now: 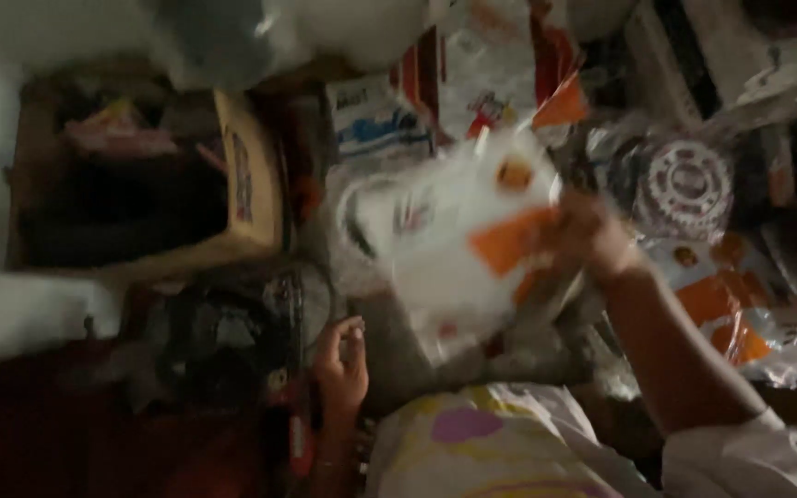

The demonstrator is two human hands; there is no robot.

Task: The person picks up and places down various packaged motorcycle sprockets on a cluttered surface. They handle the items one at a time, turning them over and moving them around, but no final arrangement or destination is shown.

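My right hand [592, 235] is raised in the middle right and grips a white and orange plastic packet [458, 244] by its right edge; the packet is blurred and tilted. My left hand [341, 364] hangs lower, fingers loosely curled and apart, holding nothing, just right of a dark heap of parts [223, 341]. A patterned white, yellow and purple garment [481, 443] covers my lap below both hands.
An open cardboard box [251, 184] with dark contents sits at the left. More white and orange packets [731, 314] lie at the right, one showing a round toothed sprocket [689, 184]. Further packets [380, 120] pile up at the top.
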